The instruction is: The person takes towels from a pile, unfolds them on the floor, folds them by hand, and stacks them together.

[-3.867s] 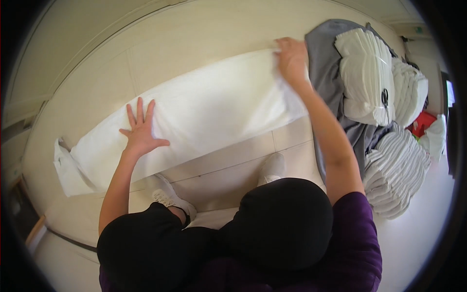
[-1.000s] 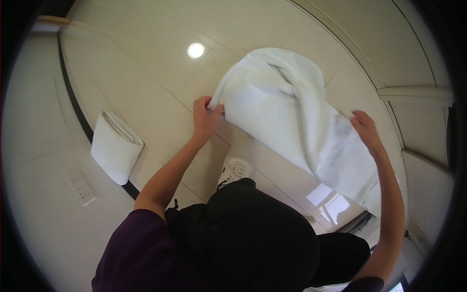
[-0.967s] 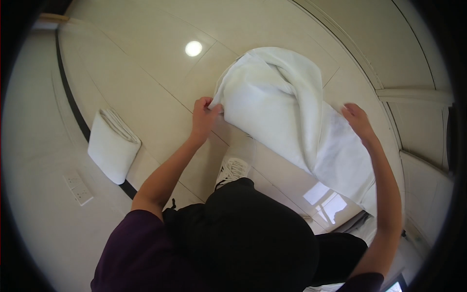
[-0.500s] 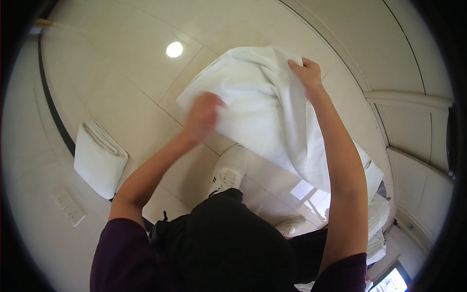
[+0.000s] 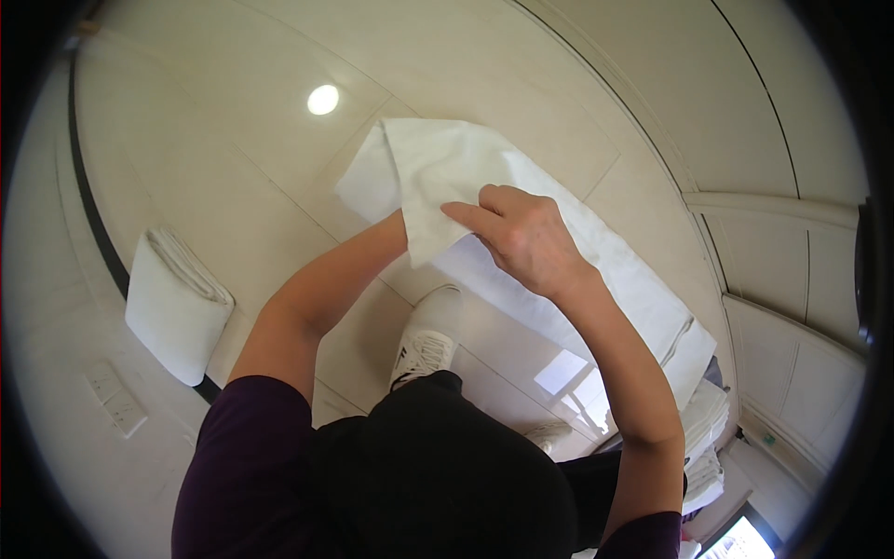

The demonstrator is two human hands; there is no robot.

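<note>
Nearest the camera, a white sneaker (image 5: 426, 340) stands on the glossy tiled floor (image 5: 233, 140), just below the towel. Above it, the right hand (image 5: 526, 238) pinches a folded edge of the white towel (image 5: 447, 172), fingers closed on the cloth. The left hand is tucked behind the towel, forearm running up under it; whether it grips I cannot tell. This looks like a fold in mid-air: one end doubled over, the long tail trailing down to the right of the towel's top. The next move seems to call for bringing the edges square before the tail is gathered. The cloth is soft, thick, matte and creased. Left of the towel, a rolled towel (image 5: 172, 307) lies on the floor, neat and layered. Far right, below the tail, stacked white linens (image 5: 708, 447).
</note>
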